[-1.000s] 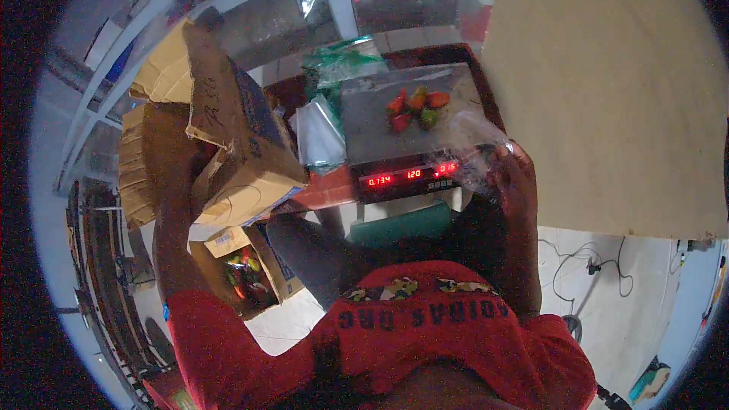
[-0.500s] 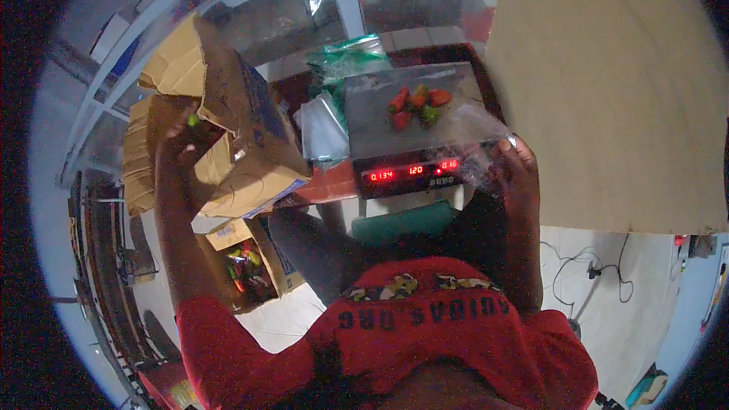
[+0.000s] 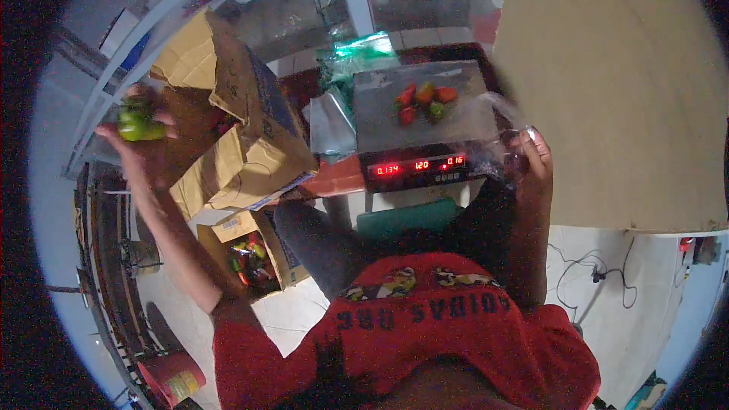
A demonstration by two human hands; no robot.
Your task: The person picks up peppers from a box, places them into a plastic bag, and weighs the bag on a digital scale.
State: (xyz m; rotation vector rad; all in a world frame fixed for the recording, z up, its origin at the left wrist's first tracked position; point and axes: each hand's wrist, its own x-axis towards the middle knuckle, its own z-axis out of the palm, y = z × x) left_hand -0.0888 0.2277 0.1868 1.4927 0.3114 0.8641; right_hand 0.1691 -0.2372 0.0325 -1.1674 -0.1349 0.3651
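Note:
My left hand [image 3: 137,133] holds green peppers [image 3: 140,123] beside the open mouth of a large torn cardboard box [image 3: 262,159]. My right hand [image 3: 534,153] grips a clear plastic bag [image 3: 501,140] at the right edge of a steel weighing scale [image 3: 380,133] with a red lit display. Several red, orange and green peppers [image 3: 425,95] lie on the scale's pan. Stacks of clear plastic bags [image 3: 332,125] and green-tinted bags [image 3: 357,57] lie just left of and behind the scale.
A smaller cardboard box [image 3: 288,258] of mixed peppers stands low beside my legs. A large beige board [image 3: 607,83] fills the right side. Black cables [image 3: 600,277] lie on the floor at the lower right, and a red bucket [image 3: 171,380] is at the lower left.
My left hand has come up out of the large box and moved left, with green peppers now showing in it. My right hand stays on the bag.

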